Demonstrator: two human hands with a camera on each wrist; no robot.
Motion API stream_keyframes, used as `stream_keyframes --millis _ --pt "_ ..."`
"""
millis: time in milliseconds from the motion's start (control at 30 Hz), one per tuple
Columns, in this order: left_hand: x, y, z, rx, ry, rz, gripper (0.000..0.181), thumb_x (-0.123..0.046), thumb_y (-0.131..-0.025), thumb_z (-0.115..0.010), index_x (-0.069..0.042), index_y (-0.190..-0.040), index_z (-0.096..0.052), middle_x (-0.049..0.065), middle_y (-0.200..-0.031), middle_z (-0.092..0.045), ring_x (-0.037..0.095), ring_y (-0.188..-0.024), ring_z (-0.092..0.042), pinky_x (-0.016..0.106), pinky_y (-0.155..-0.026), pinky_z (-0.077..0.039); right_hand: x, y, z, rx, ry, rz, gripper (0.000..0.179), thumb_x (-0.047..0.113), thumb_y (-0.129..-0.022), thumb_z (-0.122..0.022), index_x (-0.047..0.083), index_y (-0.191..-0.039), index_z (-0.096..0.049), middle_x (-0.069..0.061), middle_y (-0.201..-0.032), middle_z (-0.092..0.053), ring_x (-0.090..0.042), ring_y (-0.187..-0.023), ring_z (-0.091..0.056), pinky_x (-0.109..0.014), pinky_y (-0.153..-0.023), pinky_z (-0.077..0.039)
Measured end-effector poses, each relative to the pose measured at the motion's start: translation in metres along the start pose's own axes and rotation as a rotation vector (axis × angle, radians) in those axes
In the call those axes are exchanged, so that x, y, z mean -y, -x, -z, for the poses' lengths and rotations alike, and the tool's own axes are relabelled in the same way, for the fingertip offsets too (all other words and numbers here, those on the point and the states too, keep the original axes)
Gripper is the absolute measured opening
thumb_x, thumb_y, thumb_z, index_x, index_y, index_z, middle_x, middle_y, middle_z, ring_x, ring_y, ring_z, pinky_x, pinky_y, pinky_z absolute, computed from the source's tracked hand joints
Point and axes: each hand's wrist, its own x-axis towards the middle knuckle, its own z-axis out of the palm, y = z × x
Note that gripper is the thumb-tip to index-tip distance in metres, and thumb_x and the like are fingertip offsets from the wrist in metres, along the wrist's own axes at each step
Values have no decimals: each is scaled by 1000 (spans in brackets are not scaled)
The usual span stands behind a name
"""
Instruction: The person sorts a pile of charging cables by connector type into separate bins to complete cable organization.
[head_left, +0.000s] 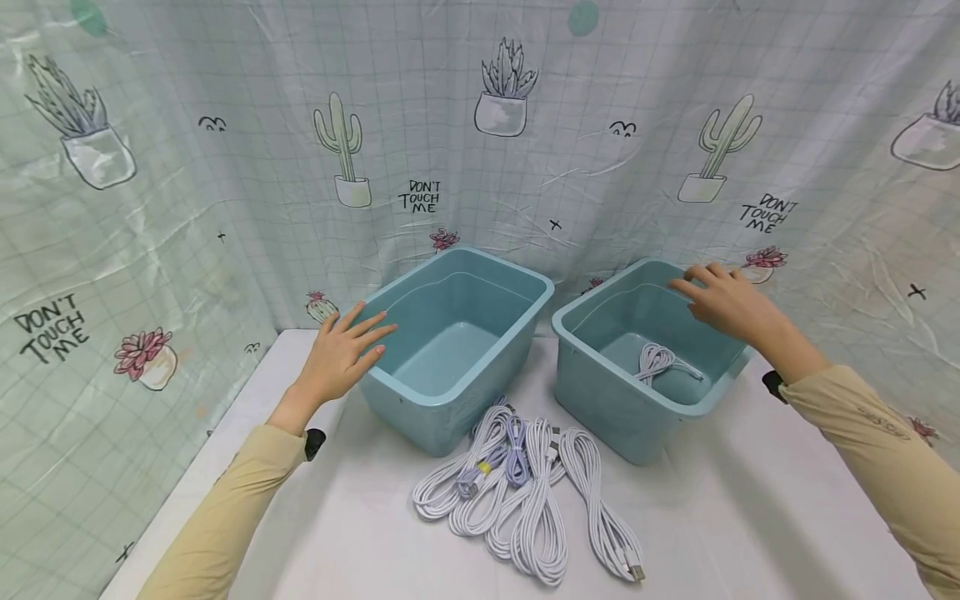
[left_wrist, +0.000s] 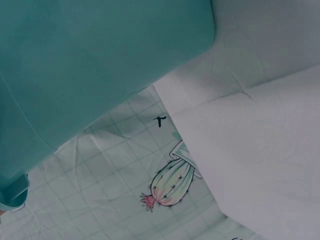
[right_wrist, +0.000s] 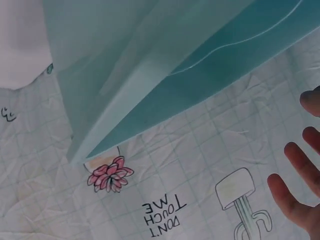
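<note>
My left hand (head_left: 339, 357) is at the left rim of a blue-green plastic bin (head_left: 495, 367), its fingers spread and straight. Over the back right of a second blue-green bin (head_left: 611, 408), my right hand (head_left: 731, 304) hangs with loosely bent fingers and nothing in them. Its fingertips (right_wrist: 282, 192) show at the right edge of the right wrist view, apart from the bin. Inside that second bin lies a coiled white cable (head_left: 655, 361). Several bundled white cables (head_left: 542, 508) lie on the table before the bins, with a lavender cable bundle (head_left: 517, 454) among them.
The bins stand side by side on a white table (head_left: 360, 533). A plant-print curtain (head_left: 420, 100) hangs behind and around the table. One white cable bundle (head_left: 600, 504) lies a little to the right of the pile, near the second bin's front.
</note>
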Motion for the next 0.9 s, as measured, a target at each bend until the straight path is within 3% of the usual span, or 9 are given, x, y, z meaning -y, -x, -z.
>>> stream_keyframes --millis 67,167,233,300,433,533,900 --pt "0 0 0 -4 -1 -2 40 -37 -94 -39 -18 -127 -52 10 -135 -46 37 -132 -26 61 -103 -17 2 2 1 -37 -25 13 46 1 -64 -74 9 -106 -56 -14 -97 -54 -34 -85 -52 -45 -55 -44" --pt "0 0 -1 -2 -4 -6 42 -39 -94 -37 -17 -127 -52 11 -135 -46 37 -132 -27 61 -103 -17 5 8 1 -102 -60 35 23 24 -85 -59 9 -103 -58 -14 -93 -55 -33 -81 -52 -43 -50 -42" --pt "0 0 -2 1 -5 -8 41 -37 -94 -39 -17 -127 -52 11 -135 -46 37 -132 -26 60 -103 -17 6 11 1 -140 -79 45 37 38 -92 -39 8 -101 -59 -14 -91 -55 -32 -78 -51 -42 -48 -40" --pt "0 0 -2 1 -5 -9 39 -34 -93 -43 -17 -127 -52 11 -135 -46 37 -132 -26 60 -103 -17 8 14 0 -167 -99 49 58 47 -91 -17 8 -99 -60 -14 -89 -55 -32 -77 -50 -43 -49 -40" --pt "0 -1 -3 -10 2 -8 38 -29 -90 -48 -18 -127 -52 10 -135 -46 36 -133 -26 60 -104 -16 14 16 5 -195 -125 44 63 50 -91 -16 7 -97 -62 -14 -88 -55 -32 -79 -51 -45 -55 -43" --pt "2 -1 -3 -10 -2 -7 39 -35 -92 -43 -18 -127 -52 10 -135 -46 36 -133 -26 60 -104 -17 20 16 9 -229 -143 56 60 49 -92 -20 5 -95 -62 -13 -87 -55 -29 -79 -51 -43 -56 -43" --pt "3 0 -3 -16 -9 -12 39 -34 -92 -44 -18 -126 -53 10 -134 -47 36 -132 -26 60 -104 -17 46 16 33 -279 -190 60 55 45 -93 -24 6 -94 -62 -13 -90 -57 -28 -80 -52 -41 -54 -45"
